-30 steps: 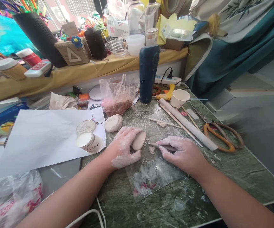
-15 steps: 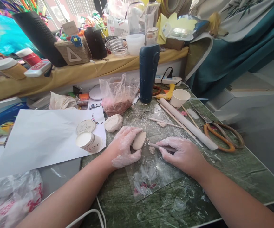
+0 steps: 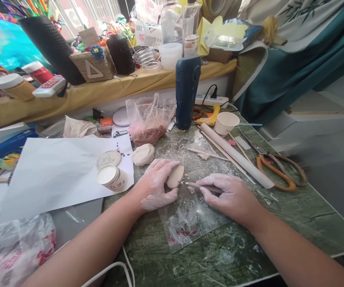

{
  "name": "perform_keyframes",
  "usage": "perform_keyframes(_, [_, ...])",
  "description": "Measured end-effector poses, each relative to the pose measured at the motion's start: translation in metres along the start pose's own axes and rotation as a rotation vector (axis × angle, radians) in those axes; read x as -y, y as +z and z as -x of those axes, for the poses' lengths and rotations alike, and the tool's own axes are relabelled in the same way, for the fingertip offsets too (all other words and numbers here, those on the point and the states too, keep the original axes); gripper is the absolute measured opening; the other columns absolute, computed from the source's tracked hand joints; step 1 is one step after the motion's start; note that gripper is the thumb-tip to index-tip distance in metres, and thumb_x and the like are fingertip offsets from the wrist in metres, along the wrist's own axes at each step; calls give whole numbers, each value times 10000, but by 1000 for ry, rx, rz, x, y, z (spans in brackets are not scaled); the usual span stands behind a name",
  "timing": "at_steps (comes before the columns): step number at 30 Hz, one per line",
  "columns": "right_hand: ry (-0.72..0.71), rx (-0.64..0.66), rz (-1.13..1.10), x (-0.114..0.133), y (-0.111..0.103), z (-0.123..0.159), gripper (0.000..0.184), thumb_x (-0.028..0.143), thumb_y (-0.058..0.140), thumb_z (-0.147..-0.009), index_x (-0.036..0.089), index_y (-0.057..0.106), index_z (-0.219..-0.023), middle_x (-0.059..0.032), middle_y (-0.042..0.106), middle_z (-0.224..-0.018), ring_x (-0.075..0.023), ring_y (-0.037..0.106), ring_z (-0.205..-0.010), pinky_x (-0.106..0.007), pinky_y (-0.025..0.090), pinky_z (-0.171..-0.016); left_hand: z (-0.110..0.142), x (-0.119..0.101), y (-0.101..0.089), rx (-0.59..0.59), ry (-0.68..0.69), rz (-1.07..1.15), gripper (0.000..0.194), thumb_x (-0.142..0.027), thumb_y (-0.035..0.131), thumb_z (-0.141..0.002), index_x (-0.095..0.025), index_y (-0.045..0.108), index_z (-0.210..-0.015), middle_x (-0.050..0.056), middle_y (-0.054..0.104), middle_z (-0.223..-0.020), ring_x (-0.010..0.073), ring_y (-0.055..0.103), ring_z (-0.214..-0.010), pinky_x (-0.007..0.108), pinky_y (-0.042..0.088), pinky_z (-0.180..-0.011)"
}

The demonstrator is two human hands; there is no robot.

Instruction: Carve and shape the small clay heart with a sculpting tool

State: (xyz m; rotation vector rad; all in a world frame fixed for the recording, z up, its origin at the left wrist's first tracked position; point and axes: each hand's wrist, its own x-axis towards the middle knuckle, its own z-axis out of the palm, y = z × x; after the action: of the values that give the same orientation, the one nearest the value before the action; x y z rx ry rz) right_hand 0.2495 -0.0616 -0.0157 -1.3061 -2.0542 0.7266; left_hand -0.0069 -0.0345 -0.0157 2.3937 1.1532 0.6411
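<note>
Dusted with white powder, my left hand [image 3: 160, 185] curls around a flat, rounded piece of clay [image 3: 175, 177], thumb and fingers at its edge. My right hand [image 3: 224, 193] grips a thin grey stick-like tool [image 3: 209, 187], its light tip pointing at the clay and a little apart from it. Small clay crumbs [image 3: 191, 189] lie between the two. Under them is a clear plastic sheet [image 3: 196, 227], smeared with powder and pink bits. A whitish lump of clay [image 3: 143, 154] rests just beyond my left hand.
A white rolling pin [image 3: 237, 155], scissors [image 3: 279, 167] and a paper cup [image 3: 226, 122] lie to the right. Behind stand a dark blue bottle [image 3: 186, 93] and a plastic bag with pink clay [image 3: 148, 127]. A lidless small tub [image 3: 112, 178] sits on white paper [image 3: 55, 171].
The whole view has shifted very slightly. Both hands keep nearly the same pose, with the clay and the tool still held.
</note>
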Motion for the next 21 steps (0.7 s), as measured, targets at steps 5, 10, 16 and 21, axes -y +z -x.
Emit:
perform_keyframes(5, [207, -174, -130, 17, 5, 10, 181, 251, 636, -846, 247, 801, -921, -39, 826, -930, -235, 793, -816, -321, 650, -729, 4, 1, -1, 14, -35, -36, 767, -250, 742, -727, -207, 476, -1445, 139, 615, -1334, 347, 568, -1253, 538, 476, -1082])
perform_keyframes(10, [188, -207, -113, 22, 18, 20, 180, 226, 629, -829, 256, 794, -893, -32, 821, -905, -231, 798, -806, -320, 664, -738, 9, -3, 6, -30, -47, -138, 720, -337, 759, -774, -163, 486, -1417, 153, 621, -1307, 357, 565, -1221, 534, 481, -1072])
perform_keyframes(16, [191, -217, -48, 18, 20, 24, 189, 239, 638, -827, 253, 803, -918, -46, 822, -917, -238, 798, -801, -329, 668, -725, 10, -10, 8, -55, -69, -185, 669, -344, 757, -792, -152, 496, -1376, 153, 627, -1266, 354, 568, -1170, 539, 492, -1043])
perform_keyframes(21, [163, -231, 14, 21, 17, 21, 187, 229, 620, -839, 262, 802, -870, -39, 827, -909, -237, 797, -773, -324, 664, -686, 10, -10, 8, -49, -83, -170, 644, -371, 767, -805, -191, 499, -1362, 127, 621, -1274, 346, 563, -1164, 543, 494, -1028])
